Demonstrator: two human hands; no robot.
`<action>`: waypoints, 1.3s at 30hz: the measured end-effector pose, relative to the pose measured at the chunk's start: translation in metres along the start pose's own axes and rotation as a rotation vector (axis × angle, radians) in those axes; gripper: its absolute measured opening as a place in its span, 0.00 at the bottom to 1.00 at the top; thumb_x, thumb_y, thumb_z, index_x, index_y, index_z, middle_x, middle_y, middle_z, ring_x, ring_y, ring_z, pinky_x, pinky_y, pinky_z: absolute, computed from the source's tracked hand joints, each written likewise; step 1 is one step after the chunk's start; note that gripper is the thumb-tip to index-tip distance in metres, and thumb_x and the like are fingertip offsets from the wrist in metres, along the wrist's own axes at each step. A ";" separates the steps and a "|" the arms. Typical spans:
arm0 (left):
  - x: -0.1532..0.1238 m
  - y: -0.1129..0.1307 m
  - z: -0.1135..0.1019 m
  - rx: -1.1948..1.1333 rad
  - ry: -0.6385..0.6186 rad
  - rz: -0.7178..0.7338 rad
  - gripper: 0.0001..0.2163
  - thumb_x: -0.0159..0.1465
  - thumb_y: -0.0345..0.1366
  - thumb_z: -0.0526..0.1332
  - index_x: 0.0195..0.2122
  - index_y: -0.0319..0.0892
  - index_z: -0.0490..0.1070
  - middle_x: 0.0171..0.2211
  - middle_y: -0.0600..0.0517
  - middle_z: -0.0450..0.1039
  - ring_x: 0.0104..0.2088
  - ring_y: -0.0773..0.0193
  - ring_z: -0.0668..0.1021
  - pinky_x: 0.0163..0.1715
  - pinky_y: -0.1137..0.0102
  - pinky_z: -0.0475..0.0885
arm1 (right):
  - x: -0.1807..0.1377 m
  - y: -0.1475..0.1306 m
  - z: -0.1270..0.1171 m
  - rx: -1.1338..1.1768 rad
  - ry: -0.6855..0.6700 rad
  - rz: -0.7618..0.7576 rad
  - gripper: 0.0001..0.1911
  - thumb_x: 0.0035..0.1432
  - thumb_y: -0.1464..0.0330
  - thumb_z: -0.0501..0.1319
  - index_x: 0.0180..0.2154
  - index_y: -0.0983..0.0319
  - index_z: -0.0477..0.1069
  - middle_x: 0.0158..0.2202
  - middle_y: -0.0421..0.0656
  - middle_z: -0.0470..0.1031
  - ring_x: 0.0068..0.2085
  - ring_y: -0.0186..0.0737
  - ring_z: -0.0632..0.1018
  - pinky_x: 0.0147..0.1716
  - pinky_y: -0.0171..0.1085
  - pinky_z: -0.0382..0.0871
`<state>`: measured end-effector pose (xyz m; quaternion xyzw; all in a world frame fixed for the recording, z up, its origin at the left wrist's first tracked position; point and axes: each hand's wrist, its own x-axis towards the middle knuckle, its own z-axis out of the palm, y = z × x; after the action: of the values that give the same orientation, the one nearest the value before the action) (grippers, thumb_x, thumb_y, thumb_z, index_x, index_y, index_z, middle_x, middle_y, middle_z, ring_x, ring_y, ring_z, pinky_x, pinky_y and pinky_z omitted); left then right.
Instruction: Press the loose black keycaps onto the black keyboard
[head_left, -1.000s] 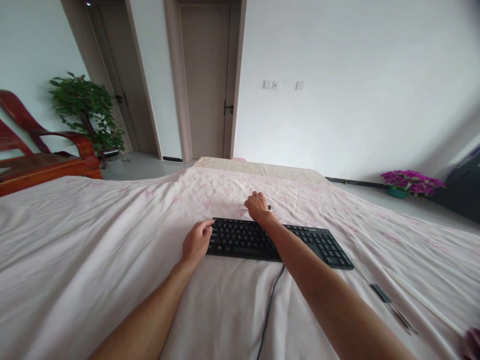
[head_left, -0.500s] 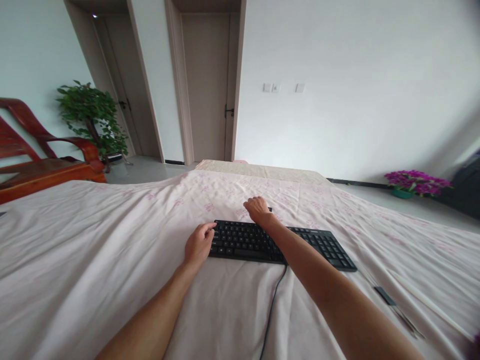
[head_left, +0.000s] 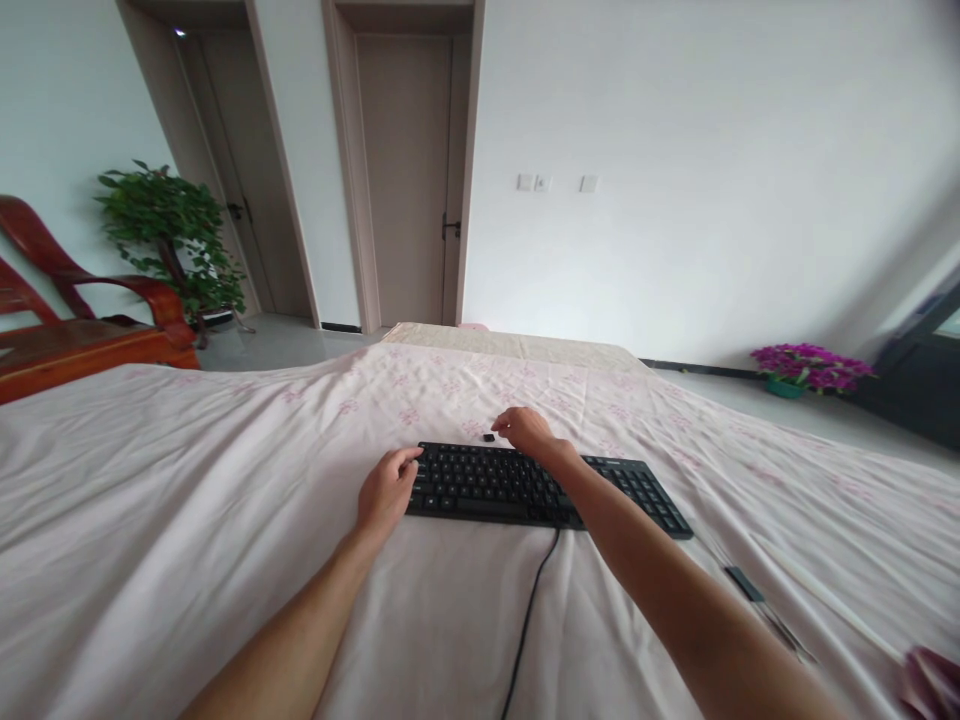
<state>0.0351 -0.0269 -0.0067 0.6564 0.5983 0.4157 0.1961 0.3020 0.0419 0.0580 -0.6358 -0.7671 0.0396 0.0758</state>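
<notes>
A black keyboard [head_left: 480,480] lies on the pale cloth in front of me. My left hand [head_left: 386,492] holds its left end, thumb over the upper left corner and the other fingers curled at the side. Beyond the keyboard's back edge, my right hand [head_left: 525,432] hovers with loosely bent fingers, its forearm crossing over the right part of the keys. A small black piece like a keycap [head_left: 489,437] rests on the cloth just left of those fingertips, apart from them. I see nothing held in the right hand.
From the keyboard's front edge a black cable [head_left: 532,620] runs toward me. On the right lies a thin metal tool with a black middle [head_left: 744,583]. A dark pinkish thing [head_left: 930,680] shows at the lower right. A wooden chair [head_left: 97,330] stands at left.
My right hand has shifted slightly right and back toward me, and the small black piece now shows left of its fingertips. My left hand keeps its hold. The view has turned slightly right.
</notes>
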 end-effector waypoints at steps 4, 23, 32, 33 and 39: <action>0.000 -0.001 0.001 -0.002 -0.002 0.003 0.14 0.62 0.36 0.53 0.47 0.48 0.73 0.47 0.52 0.75 0.47 0.60 0.75 0.48 0.64 0.69 | 0.011 -0.008 0.010 0.003 -0.018 0.024 0.13 0.58 0.66 0.57 0.42 0.56 0.78 0.43 0.44 0.78 0.44 0.42 0.76 0.41 0.34 0.65; -0.001 0.000 0.000 0.016 -0.006 0.018 0.14 0.63 0.36 0.53 0.47 0.50 0.73 0.47 0.54 0.75 0.45 0.61 0.76 0.46 0.65 0.69 | -0.002 0.017 0.006 0.080 -0.057 -0.042 0.12 0.50 0.71 0.61 0.38 0.59 0.79 0.37 0.41 0.80 0.39 0.37 0.77 0.37 0.29 0.65; 0.000 -0.002 0.000 0.014 -0.004 0.050 0.14 0.63 0.34 0.53 0.47 0.48 0.72 0.46 0.52 0.75 0.45 0.61 0.76 0.47 0.64 0.70 | -0.003 0.014 0.008 0.098 -0.004 -0.051 0.14 0.48 0.75 0.60 0.37 0.59 0.80 0.38 0.43 0.80 0.42 0.41 0.77 0.41 0.32 0.65; -0.001 0.000 -0.001 0.024 0.015 0.081 0.14 0.63 0.34 0.53 0.46 0.47 0.72 0.46 0.51 0.75 0.46 0.60 0.76 0.48 0.64 0.69 | -0.003 0.013 0.007 0.098 0.007 -0.044 0.13 0.49 0.74 0.60 0.36 0.60 0.80 0.38 0.44 0.80 0.42 0.42 0.77 0.40 0.33 0.65; -0.018 0.030 -0.001 -0.078 0.084 0.318 0.14 0.61 0.35 0.58 0.48 0.47 0.72 0.51 0.48 0.71 0.54 0.56 0.70 0.58 0.58 0.60 | -0.039 -0.011 -0.007 0.238 0.135 -0.092 0.11 0.55 0.68 0.60 0.39 0.58 0.78 0.37 0.41 0.80 0.40 0.39 0.77 0.40 0.32 0.66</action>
<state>0.0545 -0.0503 0.0108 0.7169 0.4779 0.4913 0.1280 0.2995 0.0014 0.0642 -0.5877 -0.7785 0.0838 0.2039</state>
